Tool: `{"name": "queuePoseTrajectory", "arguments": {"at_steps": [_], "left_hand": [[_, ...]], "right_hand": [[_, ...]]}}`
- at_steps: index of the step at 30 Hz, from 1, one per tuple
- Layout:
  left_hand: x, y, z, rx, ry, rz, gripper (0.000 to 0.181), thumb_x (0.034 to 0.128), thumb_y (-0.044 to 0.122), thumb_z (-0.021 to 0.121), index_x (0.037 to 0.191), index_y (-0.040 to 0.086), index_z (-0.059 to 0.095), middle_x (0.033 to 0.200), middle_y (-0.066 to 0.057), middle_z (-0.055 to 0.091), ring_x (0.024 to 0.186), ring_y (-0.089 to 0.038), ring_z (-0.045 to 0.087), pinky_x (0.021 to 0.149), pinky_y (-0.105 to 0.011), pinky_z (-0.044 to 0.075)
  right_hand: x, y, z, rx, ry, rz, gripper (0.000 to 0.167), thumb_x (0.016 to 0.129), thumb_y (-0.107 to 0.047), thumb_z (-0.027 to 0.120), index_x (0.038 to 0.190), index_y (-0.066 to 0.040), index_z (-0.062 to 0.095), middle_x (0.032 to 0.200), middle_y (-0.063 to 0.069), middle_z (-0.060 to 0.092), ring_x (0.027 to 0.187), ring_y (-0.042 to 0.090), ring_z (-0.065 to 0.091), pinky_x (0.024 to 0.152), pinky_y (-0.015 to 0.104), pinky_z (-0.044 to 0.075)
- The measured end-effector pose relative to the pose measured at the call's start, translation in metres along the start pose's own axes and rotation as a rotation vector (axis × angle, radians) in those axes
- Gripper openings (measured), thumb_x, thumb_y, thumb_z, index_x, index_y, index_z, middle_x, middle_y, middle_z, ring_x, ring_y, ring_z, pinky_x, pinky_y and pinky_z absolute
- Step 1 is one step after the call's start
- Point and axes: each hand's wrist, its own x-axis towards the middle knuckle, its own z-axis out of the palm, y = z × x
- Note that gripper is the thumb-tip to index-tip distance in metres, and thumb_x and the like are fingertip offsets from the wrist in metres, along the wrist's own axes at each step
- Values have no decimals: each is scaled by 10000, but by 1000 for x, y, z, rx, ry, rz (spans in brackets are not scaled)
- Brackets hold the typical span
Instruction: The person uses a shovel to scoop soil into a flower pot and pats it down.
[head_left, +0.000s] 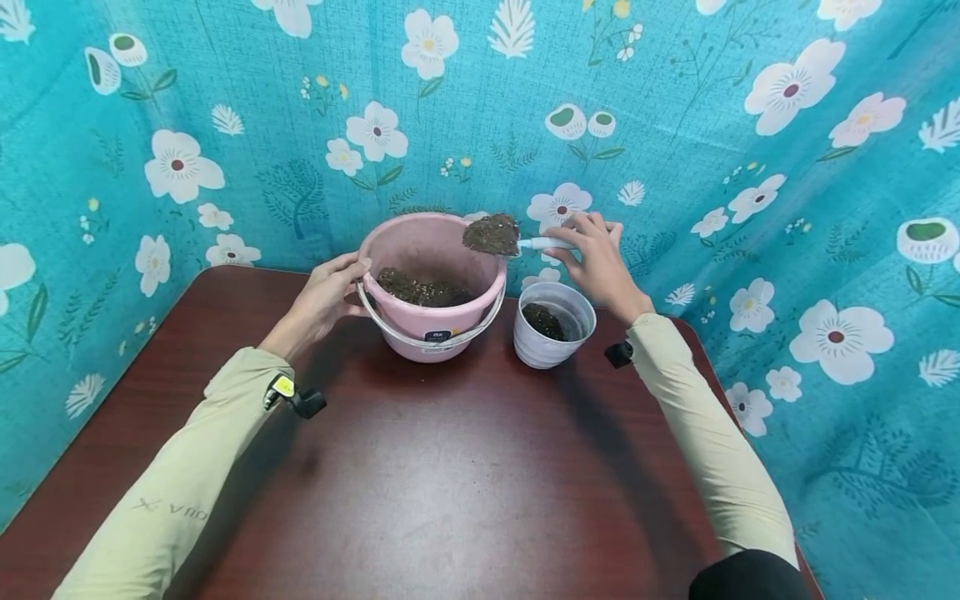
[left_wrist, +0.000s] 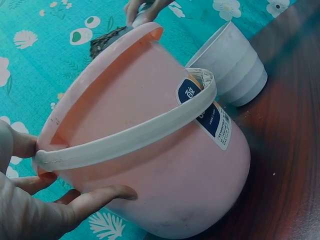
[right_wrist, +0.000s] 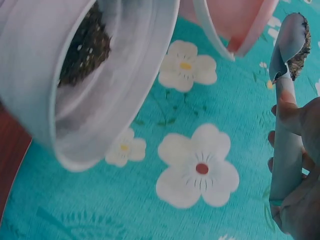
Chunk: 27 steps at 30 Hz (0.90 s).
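**Pale sleeves (head_left: 168, 483) flank a table (head_left: 405, 483) with bucket (head_left: 412, 321) and pot (head_left: 534, 348)**

Both sleeves lie nearest: one above the table's left part, the other along its right edge, with a black band (head_left: 750, 575) at its lower end. Behind everything hangs a teal curtain (head_left: 292, 100) with white flowers, running along the table's far, left and right edges. The table is reddish brown and glossy, its far corners rounded.

The bucket, pink, stands by the middle of the far edge; its white handle (left_wrist: 130, 134) hangs across the front and passes over a dark label (left_wrist: 212, 125). The pot, pale and ribbed, stands just beside it, toward the table's far right corner.

The left hand (head_left: 321, 300) grasps the bucket's rim on the side facing the far left corner, one fingertip against the outer wall. The right hand (head_left: 597, 262) grasps the scoop (head_left: 536, 242) by its grip, above and beyond the pot. The scoop points toward the bucket, its blade at the right side of the rim; whether blade and rim touch cannot be told.

Dark soil (head_left: 491, 235) heaps on the blade. More lies low inside the bucket, and some shows in the pot, on the side toward the bucket. Small dark devices (head_left: 307, 405) sit at both wrists.
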Motion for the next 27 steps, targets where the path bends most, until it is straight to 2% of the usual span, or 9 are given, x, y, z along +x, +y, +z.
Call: {"name": "queuePoseTrajectory", "arguments": {"at_steps": [9, 16, 27], "left_hand": [[2, 0, 4, 19, -9, 10, 612, 1105, 274, 514, 1633, 36, 317, 1331, -111, 495, 1196, -209, 543, 768, -328, 635], [1, 2, 5, 30, 0, 26, 599, 1107, 275, 514, 1622, 27, 335, 1218, -56, 529, 1172, -204, 559, 757, -316, 638], [-1, 0, 4, 42, 11, 9, 614, 1107, 284, 508, 1635, 38, 313, 1290, -113, 496, 1083, -141, 565, 772, -316, 634]], "right_hand": [[-21, 20, -26, -20, 2, 29, 271, 989, -146, 732, 1244, -56, 757, 1118, 153, 626, 975, 343, 411, 868, 569, 173], [-38, 34, -43, -34, 34, 40, 244, 974, -77, 739, 1209, -16, 759, 1112, 182, 639, 961, 343, 396, 880, 585, 178], [-72, 60, -48, -17, 29, 42, 258, 930, 6, 762, 1188, 24, 754, 1093, 201, 627, 956, 351, 380, 835, 574, 167]]}}
